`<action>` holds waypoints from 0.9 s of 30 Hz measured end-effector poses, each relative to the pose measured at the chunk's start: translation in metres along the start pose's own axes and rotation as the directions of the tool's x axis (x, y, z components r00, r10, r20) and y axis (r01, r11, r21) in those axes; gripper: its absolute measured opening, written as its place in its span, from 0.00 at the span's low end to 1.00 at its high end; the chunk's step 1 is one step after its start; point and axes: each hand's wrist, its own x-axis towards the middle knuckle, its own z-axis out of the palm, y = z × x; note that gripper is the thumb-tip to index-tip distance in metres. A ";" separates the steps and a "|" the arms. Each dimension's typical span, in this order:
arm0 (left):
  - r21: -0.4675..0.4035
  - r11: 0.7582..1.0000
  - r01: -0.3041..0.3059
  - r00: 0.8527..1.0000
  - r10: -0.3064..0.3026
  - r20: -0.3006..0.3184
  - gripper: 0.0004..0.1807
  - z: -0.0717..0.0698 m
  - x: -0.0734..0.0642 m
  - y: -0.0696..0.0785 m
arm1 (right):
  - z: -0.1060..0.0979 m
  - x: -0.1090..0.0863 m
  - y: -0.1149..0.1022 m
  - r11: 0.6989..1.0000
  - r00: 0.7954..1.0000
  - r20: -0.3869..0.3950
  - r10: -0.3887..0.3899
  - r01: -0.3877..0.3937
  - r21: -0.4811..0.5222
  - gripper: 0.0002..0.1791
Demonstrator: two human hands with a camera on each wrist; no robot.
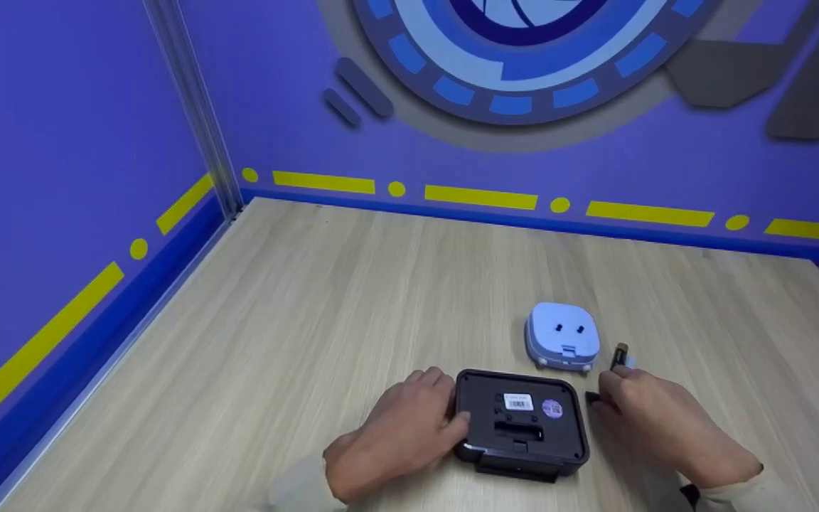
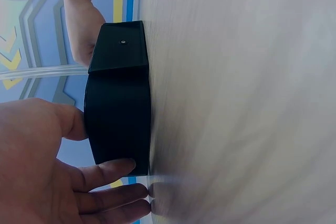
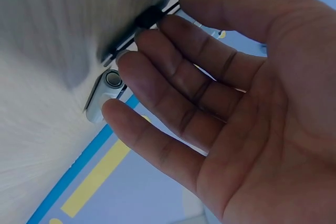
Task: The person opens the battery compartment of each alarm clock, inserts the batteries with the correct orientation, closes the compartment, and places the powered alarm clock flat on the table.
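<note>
A black boxy device [image 1: 546, 387] lies back side up, with labels and an uncovered battery slot [image 1: 520, 431]. My left hand [image 1: 416, 419] grips its left side, thumb on the upper edge and fingers along the side wall; the left wrist view shows that dark wall [image 2: 118, 114] close up. To the device's right, my right hand [image 1: 655, 419] pinches a small thin black cover [image 1: 592, 397] low over the table. In the right wrist view that cover [image 3: 149, 17] is at the thumb and fingertips. A black battery with a gold end [image 1: 621, 353] lies just beyond the right hand.
A pale blue rounded case [image 1: 563, 334] with two black dots stands behind the device. Something light-coloured [image 1: 630, 363] lies beside the battery, partly hidden by the right hand. Blue-purple panels [image 1: 452, 156] border the wooden table [image 1: 352, 284] at the back and left.
</note>
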 end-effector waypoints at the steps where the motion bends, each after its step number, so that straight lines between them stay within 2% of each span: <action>1: 0.000 1.000 0.000 1.000 0.000 0.001 0.22 0.000 0.000 0.000 | 0.000 0.000 0.000 1.000 1.000 0.009 0.010 -0.010 0.005 0.10; 4: -0.004 1.000 0.002 1.000 -0.002 0.009 0.22 -0.001 0.000 0.000 | -0.002 0.000 0.000 0.999 0.999 0.022 0.032 -0.032 0.018 0.10; 12: -0.001 1.000 0.007 1.000 -0.007 0.009 0.23 0.000 -0.001 0.000 | -0.004 0.000 0.000 0.997 0.998 -0.005 0.058 -0.057 0.058 0.12; 27: -0.013 1.000 0.021 0.999 -0.020 0.026 0.24 -0.001 0.001 0.000 | -0.007 0.000 0.003 0.998 0.991 -0.131 0.018 -0.011 0.054 0.09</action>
